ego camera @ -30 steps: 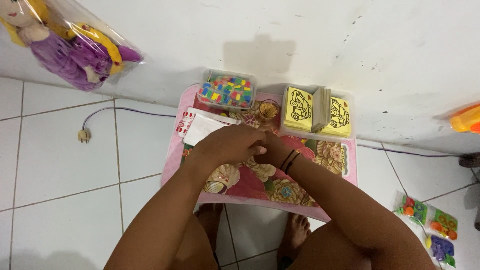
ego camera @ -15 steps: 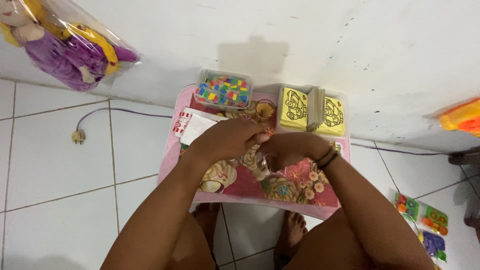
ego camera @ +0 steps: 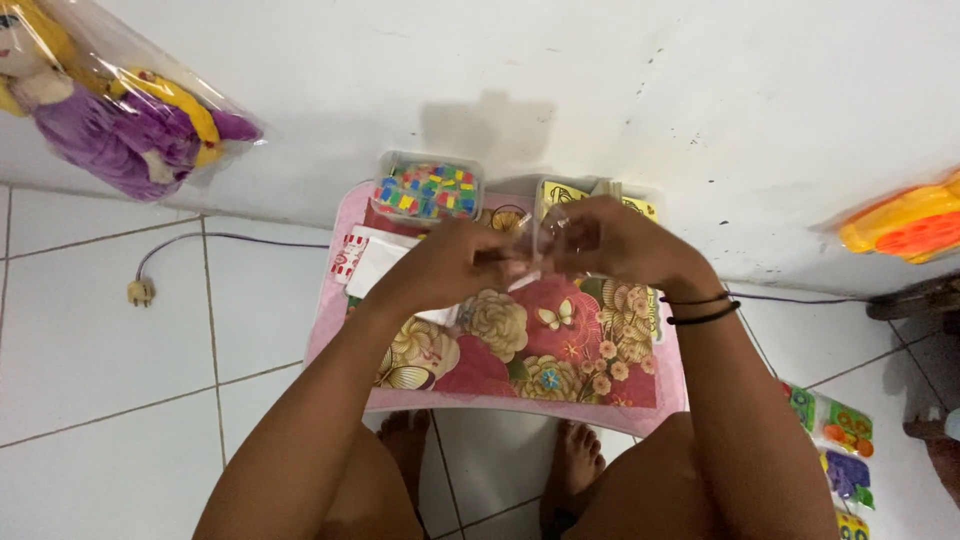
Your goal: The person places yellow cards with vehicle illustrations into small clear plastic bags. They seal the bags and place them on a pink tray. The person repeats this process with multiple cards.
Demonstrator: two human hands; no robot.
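Note:
Both hands meet above a small pink floral table (ego camera: 520, 375). My left hand (ego camera: 450, 262) and my right hand (ego camera: 610, 240) pinch a small clear plastic bag (ego camera: 545, 240) between their fingertips; what is inside it is too blurred to tell. Black bands circle my right wrist. Behind the hands, at the table's far edge, stands a clear tub of small coloured pieces (ego camera: 428, 188). A yellow printed box (ego camera: 560, 193) sits next to it, partly hidden by my right hand. A white leaflet with red print (ego camera: 365, 258) lies at the table's left.
A doll in a plastic bag (ego camera: 120, 110) hangs on the white wall at upper left. A plug and purple cord (ego camera: 140, 290) lie on the tiled floor. An orange-yellow toy (ego camera: 905, 222) is at right. Colourful packets (ego camera: 835, 440) lie lower right. My bare feet rest under the table.
Both hands have risen from the tabletop and moved toward the wall, now holding the clear bag up between them. The floral tabletop is more exposed.

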